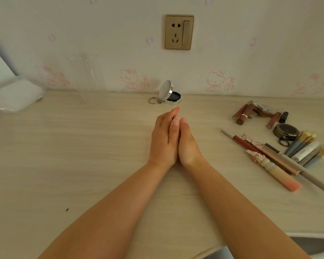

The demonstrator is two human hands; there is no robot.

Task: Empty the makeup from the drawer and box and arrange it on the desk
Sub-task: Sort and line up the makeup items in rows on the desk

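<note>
Both forearms reaching in from 6 o'clock over the pale wood-grain worktop [82,146], meeting at centre. Left hand [164,139] and right hand [187,146] pressed side by side, fingers pointing to 12 o'clock, pinching between them a small pinkish item with a metallic edge [177,117]; only its tip visible at the fingertips, kind not clear. Grip of both hands narrow, closed around that item.

Just beyond the fingertips, at 12 o'clock, a round silver compact [169,94] lying open on the worktop near the wall, lid tilted up, dark pan showing, key ring [153,100] attached on its left side.

At 3 o'clock, well apart from the hands, laid-out makeup: a cluster of brown lip-gloss tubes [241,114] and a small dark lipstick [284,117]; below these a round dark bronze compact [285,132] with a ring; beside it a bundle of grey and yellow-tipped tubes [305,148]. Nearer the hands, long slim items lying diagonally, side by side: a red lip pencil [238,140], a rose-gold ornate pen [273,155], a grey pencil [310,179], and a cream-and-peach ornate stick [277,171].

At 9 o'clock, a white soft packet [15,96] by the wall. At 11 o'clock, a clear acrylic stand [91,71], hard to make out. At 12 o'clock on the cartoon-cat wallpaper, a gold wall socket [179,32].
</note>
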